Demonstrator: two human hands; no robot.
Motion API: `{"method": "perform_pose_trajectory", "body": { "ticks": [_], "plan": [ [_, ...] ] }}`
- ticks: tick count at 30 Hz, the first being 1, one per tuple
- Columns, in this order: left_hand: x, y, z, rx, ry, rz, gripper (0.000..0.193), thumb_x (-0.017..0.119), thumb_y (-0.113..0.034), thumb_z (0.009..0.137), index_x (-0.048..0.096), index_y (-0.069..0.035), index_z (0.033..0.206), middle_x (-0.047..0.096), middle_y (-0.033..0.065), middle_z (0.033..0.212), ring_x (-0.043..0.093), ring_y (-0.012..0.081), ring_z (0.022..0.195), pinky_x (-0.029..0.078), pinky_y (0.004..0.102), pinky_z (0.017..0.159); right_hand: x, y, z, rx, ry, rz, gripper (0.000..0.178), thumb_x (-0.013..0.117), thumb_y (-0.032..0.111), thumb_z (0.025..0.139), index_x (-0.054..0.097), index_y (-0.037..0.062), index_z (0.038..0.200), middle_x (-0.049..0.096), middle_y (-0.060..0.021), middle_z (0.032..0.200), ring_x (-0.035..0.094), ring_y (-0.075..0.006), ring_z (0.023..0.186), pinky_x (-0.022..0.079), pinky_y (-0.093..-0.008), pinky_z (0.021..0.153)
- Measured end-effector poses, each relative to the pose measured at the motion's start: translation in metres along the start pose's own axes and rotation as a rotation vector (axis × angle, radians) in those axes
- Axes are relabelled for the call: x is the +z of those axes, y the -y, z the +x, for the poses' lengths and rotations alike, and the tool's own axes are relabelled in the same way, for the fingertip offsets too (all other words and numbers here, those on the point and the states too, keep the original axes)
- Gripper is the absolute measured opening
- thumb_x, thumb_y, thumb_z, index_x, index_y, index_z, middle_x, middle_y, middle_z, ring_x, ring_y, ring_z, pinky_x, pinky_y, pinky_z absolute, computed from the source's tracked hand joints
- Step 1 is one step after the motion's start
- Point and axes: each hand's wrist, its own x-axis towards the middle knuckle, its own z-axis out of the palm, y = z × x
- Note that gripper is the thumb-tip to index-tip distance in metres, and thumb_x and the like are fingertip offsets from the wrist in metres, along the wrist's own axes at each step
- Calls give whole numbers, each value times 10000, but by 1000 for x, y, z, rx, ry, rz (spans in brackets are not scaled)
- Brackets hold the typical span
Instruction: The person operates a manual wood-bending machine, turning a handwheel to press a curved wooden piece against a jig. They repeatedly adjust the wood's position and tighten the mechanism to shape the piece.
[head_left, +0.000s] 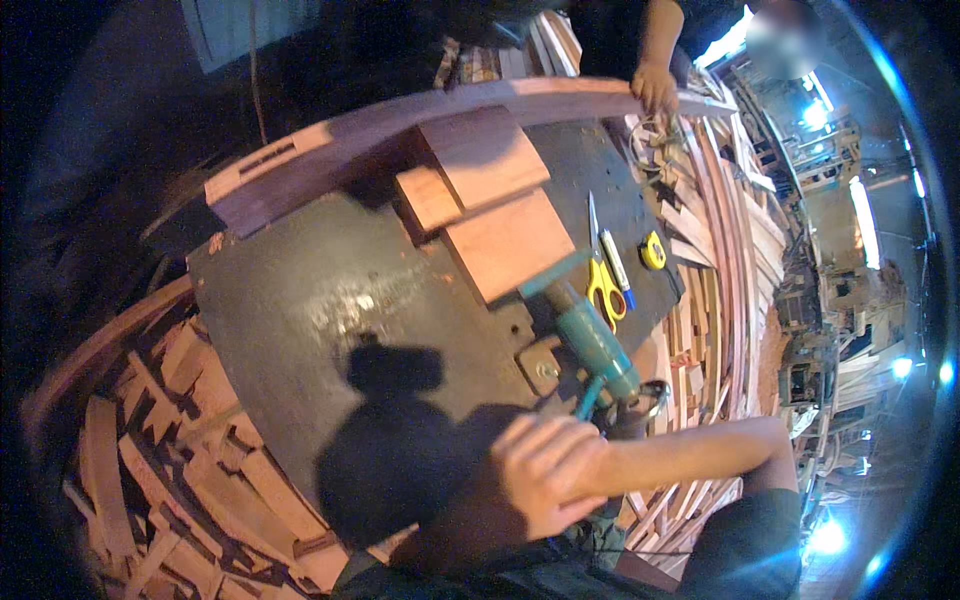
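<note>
My right hand point(552, 472) lies near the bench's front edge, fingers bent and pressed together. What it closes on is hidden. A dark shape beside it looks like my left forearm point(455, 525), in shadow; my left hand's fingers do not show. Just beyond my right hand stands a teal bench vise point(592, 338) with a metal screw end. Against its jaw rests a flat wooden block point(512, 243). Another wooden block point(485, 157) and a smaller wooden piece point(428, 197) sit behind it. Farther back, a long wooden beam point(400, 112) with a slot spans the bench.
On the dark bench point(290, 270) lie yellow-handled scissors point(604, 288), a white marker point(614, 262) and a yellow tape measure point(652, 251). A co-worker's hand point(655, 88) touches the beam's far right. Wood offcuts point(190, 460) heap at left; long strips point(735, 270) lie right.
</note>
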Motion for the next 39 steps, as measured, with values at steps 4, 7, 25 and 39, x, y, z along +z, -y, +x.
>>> {"method": "perform_pose_trajectory", "body": {
  "ticks": [4, 7, 25, 39],
  "plan": [
    [7, -9, -13, -35, -191, 207, 417, 781, -363, 732, 629, -90, 1010, 636, 140, 1088, 610, 328, 1006, 457, 433, 910, -19, 60, 1, 1087, 717, -1356, 414, 683, 342, 691, 627, 90, 1014, 592, -87, 1081, 545, -270, 1022, 404, -394, 893],
    [29, -32, -56, -154, -444, 245, 410, 773, -316, 763, 622, -68, 1052, 613, 176, 1108, 596, 339, 1042, 456, 435, 923, 18, 90, 23, 789, 1006, -1692, 362, 731, 229, 608, 639, 55, 911, 614, -125, 917, 598, -301, 936, 473, -396, 824],
    [173, 97, -142, -596, -616, 340, 171, 724, -114, 772, 607, 1, 819, 657, 135, 894, 633, 245, 886, 484, 346, 806, -109, 286, -95, 645, -189, -1727, 175, 459, 11, 893, 600, 6, 996, 611, -40, 869, 605, -171, 774, 479, -279, 730],
    [184, 119, -127, -653, -797, 82, 372, 632, -312, 917, 605, -5, 709, 568, 14, 660, 492, 120, 614, 418, 309, 588, -146, 259, -92, 918, -178, -1805, 182, 641, 87, 744, 589, -38, 622, 511, -114, 511, 520, -130, 509, 404, -308, 518]
  ]
}}
